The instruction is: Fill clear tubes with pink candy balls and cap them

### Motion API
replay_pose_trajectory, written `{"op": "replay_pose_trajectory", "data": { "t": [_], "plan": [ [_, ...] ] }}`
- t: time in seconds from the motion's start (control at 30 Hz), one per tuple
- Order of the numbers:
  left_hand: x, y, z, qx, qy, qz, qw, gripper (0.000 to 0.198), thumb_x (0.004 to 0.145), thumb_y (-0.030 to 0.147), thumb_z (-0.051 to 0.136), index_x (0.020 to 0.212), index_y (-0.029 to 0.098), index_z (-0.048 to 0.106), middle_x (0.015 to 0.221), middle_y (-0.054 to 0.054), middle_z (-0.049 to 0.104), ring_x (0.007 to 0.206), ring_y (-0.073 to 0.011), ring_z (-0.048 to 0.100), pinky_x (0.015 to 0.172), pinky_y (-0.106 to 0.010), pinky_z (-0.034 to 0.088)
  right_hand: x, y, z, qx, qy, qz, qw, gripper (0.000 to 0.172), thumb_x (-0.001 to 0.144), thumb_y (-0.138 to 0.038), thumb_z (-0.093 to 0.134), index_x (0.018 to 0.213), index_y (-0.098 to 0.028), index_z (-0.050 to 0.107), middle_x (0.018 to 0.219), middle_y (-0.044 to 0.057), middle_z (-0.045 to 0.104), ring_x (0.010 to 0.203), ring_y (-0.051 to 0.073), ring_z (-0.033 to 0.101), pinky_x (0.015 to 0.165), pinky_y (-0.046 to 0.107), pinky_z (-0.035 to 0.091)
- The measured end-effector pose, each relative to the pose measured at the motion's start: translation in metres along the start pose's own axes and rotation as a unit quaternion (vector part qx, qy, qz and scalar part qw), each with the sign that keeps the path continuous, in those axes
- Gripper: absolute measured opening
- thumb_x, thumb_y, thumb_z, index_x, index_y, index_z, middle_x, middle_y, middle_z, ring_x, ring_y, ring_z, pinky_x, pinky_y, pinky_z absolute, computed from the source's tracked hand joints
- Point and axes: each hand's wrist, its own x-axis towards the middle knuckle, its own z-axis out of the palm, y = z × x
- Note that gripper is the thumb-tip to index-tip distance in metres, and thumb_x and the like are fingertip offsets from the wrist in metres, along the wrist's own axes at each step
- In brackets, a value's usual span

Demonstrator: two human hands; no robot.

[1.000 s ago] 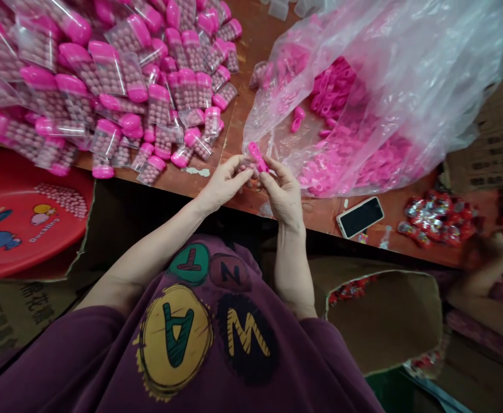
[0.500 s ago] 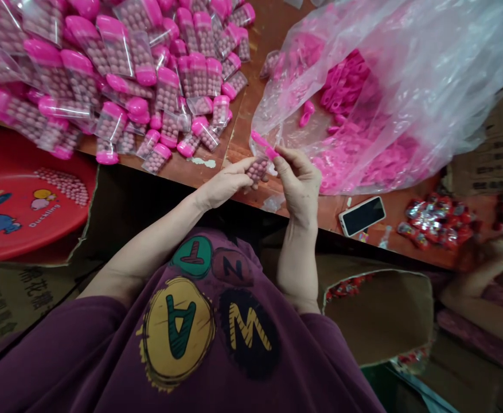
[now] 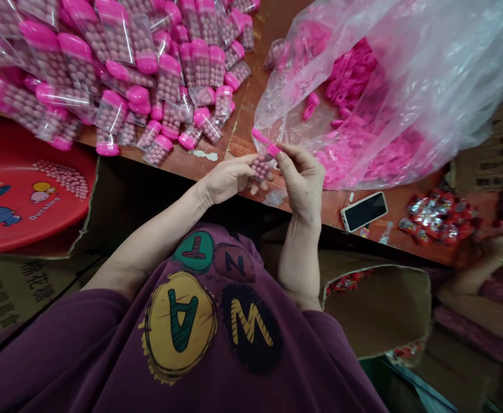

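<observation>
My left hand (image 3: 231,178) is closed around a small clear container of pink candy balls (image 3: 260,167), held just over the table's front edge. Between the thumb and fingers of my right hand (image 3: 300,178) is a bright pink plastic cap (image 3: 272,148), its open lid sticking out to the left. The cap is at the top of the container; whether it is seated there I cannot tell. Behind my hands, a clear plastic bag (image 3: 444,74) holds many loose pink caps (image 3: 352,71). Filled, pink-capped containers (image 3: 165,80) are heaped at the back left.
A red basin (image 3: 27,221) with loose candy balls (image 3: 64,178) stands at the left. On the table's right lie a phone (image 3: 364,211) and shiny red packets (image 3: 438,215). Below is an open cardboard box (image 3: 380,315). Another person's arm (image 3: 479,281) reaches in at the right.
Both hands keep their hold on the container and cap, with only slight shifts of the fingers. The surroundings sit a little higher in view on the left, as the camera has tilted slightly.
</observation>
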Motion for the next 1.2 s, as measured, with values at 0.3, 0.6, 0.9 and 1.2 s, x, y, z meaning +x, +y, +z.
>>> {"op": "replay_pose_trajectory", "data": {
  "t": [0.3,0.6,0.9,1.2],
  "plan": [
    [-0.003,-0.002,0.006,0.077,0.057,0.017,0.995,0.019,0.102,0.034,0.062,0.111,0.017,0.064,0.089,-0.002,0.065,0.066,-0.0083,0.057,0.055,-0.021,0.037,-0.001,-0.003,0.005,-0.068,0.007,-0.046,0.997,0.028,0.1,-0.055,0.07,0.113,-0.034,0.083,0.103,0.001,0.074,0.096,0.018,0.071,0.093,0.041,0.064],
    [-0.002,-0.007,-0.003,0.07,0.014,0.023,0.997,0.035,0.1,0.052,0.07,0.097,0.018,0.06,0.083,-0.001,0.06,0.061,-0.0073,0.052,0.049,-0.019,0.033,-0.007,-0.007,0.004,-0.055,-0.005,-0.053,0.997,0.028,0.103,-0.052,0.065,0.116,-0.035,0.083,0.107,0.002,0.074,0.097,0.02,0.071,0.091,0.043,0.064],
    [0.0,-0.01,-0.006,0.069,0.022,0.01,0.997,0.036,0.098,0.052,0.073,0.104,0.018,0.062,0.083,0.0,0.064,0.061,-0.0069,0.056,0.052,-0.02,0.038,-0.011,-0.01,0.004,-0.103,0.002,-0.086,0.991,0.025,0.104,-0.048,0.065,0.115,-0.033,0.083,0.102,0.002,0.075,0.096,0.019,0.071,0.09,0.042,0.063],
    [-0.005,-0.005,-0.004,0.098,0.045,0.024,0.994,0.026,0.103,0.04,0.065,0.095,0.017,0.057,0.078,0.001,0.062,0.057,-0.0056,0.051,0.052,-0.019,0.035,-0.015,-0.013,0.011,-0.186,-0.039,-0.167,0.967,0.028,0.11,-0.036,0.056,0.123,-0.026,0.078,0.112,0.008,0.076,0.105,0.022,0.074,0.095,0.042,0.063]
  ]
}}
